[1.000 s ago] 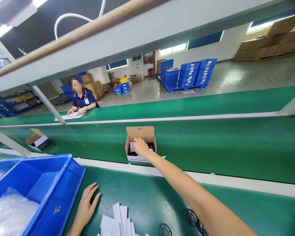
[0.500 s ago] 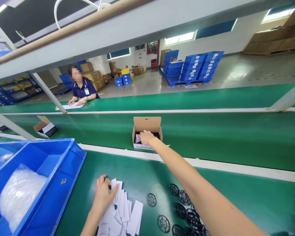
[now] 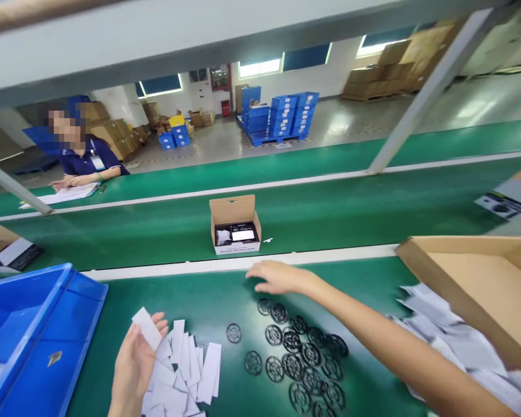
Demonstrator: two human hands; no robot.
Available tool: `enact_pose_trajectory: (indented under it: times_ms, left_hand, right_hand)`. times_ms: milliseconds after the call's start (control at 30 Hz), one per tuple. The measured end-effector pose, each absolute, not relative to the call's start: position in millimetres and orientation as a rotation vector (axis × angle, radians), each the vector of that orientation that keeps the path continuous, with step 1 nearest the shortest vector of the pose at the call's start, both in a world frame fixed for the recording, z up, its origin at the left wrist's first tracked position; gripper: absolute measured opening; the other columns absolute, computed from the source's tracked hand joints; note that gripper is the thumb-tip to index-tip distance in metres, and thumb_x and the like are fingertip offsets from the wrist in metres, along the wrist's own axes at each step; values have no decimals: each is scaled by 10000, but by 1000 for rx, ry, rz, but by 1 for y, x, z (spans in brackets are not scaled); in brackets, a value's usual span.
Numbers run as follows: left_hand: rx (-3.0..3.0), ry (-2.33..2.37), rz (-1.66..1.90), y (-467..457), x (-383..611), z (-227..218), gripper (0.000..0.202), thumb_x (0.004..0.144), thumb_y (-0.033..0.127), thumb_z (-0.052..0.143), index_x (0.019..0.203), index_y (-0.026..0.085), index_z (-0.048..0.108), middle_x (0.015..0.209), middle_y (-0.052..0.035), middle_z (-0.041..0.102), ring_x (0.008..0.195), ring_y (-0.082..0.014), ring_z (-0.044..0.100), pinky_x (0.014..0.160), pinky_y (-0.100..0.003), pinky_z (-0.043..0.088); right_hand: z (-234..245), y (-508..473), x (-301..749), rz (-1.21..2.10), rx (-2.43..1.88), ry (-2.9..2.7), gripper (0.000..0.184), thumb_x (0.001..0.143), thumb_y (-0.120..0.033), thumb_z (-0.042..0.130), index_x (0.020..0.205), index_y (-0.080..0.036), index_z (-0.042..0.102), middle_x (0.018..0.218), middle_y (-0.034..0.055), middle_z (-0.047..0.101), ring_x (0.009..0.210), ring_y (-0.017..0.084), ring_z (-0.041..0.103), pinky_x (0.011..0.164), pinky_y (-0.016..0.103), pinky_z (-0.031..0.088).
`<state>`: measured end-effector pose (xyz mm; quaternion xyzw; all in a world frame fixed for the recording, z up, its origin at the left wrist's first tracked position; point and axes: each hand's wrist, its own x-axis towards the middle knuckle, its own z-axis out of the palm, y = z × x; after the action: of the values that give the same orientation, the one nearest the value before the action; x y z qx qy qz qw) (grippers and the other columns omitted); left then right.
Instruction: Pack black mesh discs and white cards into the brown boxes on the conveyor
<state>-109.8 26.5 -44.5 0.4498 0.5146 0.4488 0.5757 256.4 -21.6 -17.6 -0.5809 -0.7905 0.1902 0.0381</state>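
My left hand (image 3: 132,366) is closed around a small white paper slip (image 3: 147,328), lifted just above a loose pile of white slips (image 3: 173,388). My right hand (image 3: 275,278) holds nothing, its fingers stretched out and slightly apart above the green bench. Below it lie several black spoked plastic rings (image 3: 292,366), some overlapping. Just beyond the white rail, an open cardboard box (image 3: 237,249) stands with its lid raised. Inside it are dark contents, a white piece at the left and a white slip (image 3: 243,236) on top.
A blue bin (image 3: 82,324) stands at my left. On the right, a cardboard tray (image 3: 421,272) sits behind a heap of white-grey packets (image 3: 460,341). More open boxes rest on the green belt (image 3: 330,220) at both sides. Across it, a person (image 3: 89,159) leans over papers.
My right hand has come out of the box and back toward the bench. My left hand has raised a white slip from the pile. The view has swung right.
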Motion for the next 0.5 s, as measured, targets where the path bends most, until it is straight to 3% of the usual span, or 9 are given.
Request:
enact_pose_trajectory:
  times_ms: [133,233,400,500]
  left_hand:
    - [923,1013,938,0,-76,-27,244,722,458,569,847,252,609,674,-13,521,500,-162,450,424,-303,440]
    - [811,959,805,-26,-42,-30,253,634,445,721,739,227,648,578,23,399,433,-95,290,359,-226,313]
    - [749,965,691,-73,10,-47,523,595,562,806,884,143,687,786,-65,599,519,-82,398,354,-157,266]
    - [721,965,635,-90,27,-54,515,499,516,884,738,128,644,586,5,536,466,-64,368,357,-138,274]
  right_hand:
    - [-41,-68,232,553,-1997,-2347,404,775,-233,764,1140,-143,616,1097,139,597,981,310,569,856,399,468]
    - [-45,-77,217,457,-2107,-2229,304,819,-152,682,1110,-115,604,1092,154,583,992,300,560,844,381,481]
    - [-26,-109,194,463,-1843,-2037,472,868,-207,645,1298,-131,464,1202,104,567,1107,244,512,957,324,427]
    - [-13,-138,186,534,-1562,-2021,566,840,-265,711,1331,-173,445,1225,76,573,1100,230,525,972,308,409]
